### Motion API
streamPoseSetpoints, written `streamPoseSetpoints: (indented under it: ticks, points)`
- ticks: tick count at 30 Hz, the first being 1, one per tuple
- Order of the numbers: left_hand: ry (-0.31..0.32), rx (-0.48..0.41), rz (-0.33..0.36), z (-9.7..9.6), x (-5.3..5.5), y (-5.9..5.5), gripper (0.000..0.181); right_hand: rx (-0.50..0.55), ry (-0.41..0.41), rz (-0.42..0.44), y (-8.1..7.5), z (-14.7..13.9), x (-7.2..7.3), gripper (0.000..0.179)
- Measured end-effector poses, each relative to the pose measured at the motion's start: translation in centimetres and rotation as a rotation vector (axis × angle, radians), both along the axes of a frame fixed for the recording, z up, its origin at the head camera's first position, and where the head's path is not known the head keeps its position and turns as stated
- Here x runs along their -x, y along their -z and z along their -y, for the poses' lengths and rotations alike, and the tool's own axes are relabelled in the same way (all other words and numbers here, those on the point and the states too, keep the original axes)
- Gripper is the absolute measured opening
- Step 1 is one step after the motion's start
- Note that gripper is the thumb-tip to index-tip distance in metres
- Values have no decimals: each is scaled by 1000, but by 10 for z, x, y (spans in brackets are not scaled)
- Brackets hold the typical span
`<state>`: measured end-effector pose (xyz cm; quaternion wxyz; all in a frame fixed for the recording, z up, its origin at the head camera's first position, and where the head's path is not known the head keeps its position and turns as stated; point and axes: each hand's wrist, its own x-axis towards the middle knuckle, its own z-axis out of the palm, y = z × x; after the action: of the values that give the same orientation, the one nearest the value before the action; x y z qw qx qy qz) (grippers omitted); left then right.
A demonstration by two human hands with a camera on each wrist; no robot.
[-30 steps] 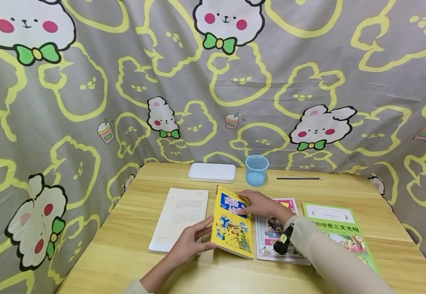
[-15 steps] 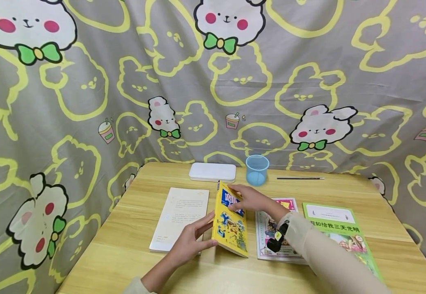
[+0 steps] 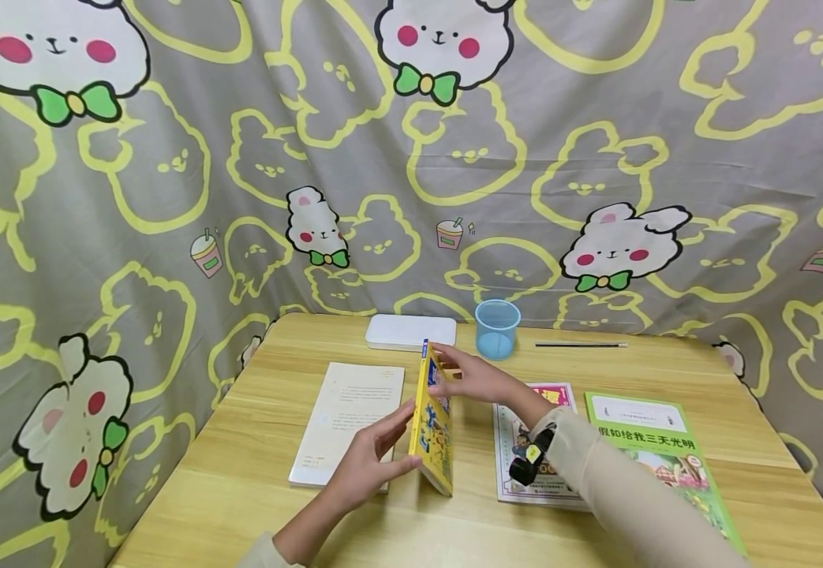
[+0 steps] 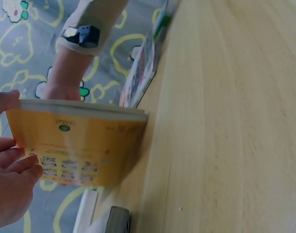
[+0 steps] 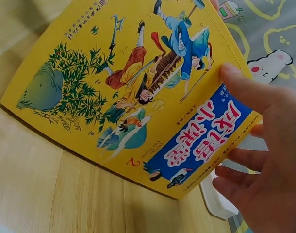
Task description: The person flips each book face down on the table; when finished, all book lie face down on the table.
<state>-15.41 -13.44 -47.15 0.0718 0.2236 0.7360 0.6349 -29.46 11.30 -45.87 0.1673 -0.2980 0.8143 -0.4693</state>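
The yellow illustrated paperback [image 3: 432,430] was held nearly upright, spine uppermost, over the light-brown wooden bench [image 3: 198,513], right of the cream rectangular paper book [image 3: 354,418]. It was pinched by the left hand [image 3: 374,464] and right hand [image 3: 476,376]. Toppling was judged possible if either grip were loosened.

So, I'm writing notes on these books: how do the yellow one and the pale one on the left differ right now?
Pose: the yellow book is nearly upright, while the pale book lies flat on the table.
Grip: the left hand and right hand hold the yellow book; neither holds the pale book.
Look: the yellow book has colourful pictures; the pale book shows small print.
Shared: both bear printing.
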Motion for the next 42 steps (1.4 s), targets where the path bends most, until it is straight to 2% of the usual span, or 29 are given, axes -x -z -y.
streamPoseSetpoints:
  ticks: [8,13,17,23,29,35,39,42]
  points:
    - [10,-19,-15,-1,-2,-3,78,106,-5,72,1,7,-2,92]
    - [15,-8,-37,1,-3,-3,76,119,7,91,4,9,-3,92]
    - [7,16,-59,-1,-3,-2,74,183,-4,144,4,8,-5,89]
    - [9,20,-102,-6,-3,2,72,227,2,179,8,6,-5,87]
    - [9,-36,-113,-13,-3,8,72,238,38,223,11,-1,-6,93]
    - [5,-64,-121,-22,-3,14,74,261,29,205,12,-7,-8,92]
    - [4,-50,-130,-27,-2,20,77,271,34,201,14,-10,-8,93]
    - [-9,-4,-122,-31,-1,22,81,280,39,206,16,-13,-8,92]
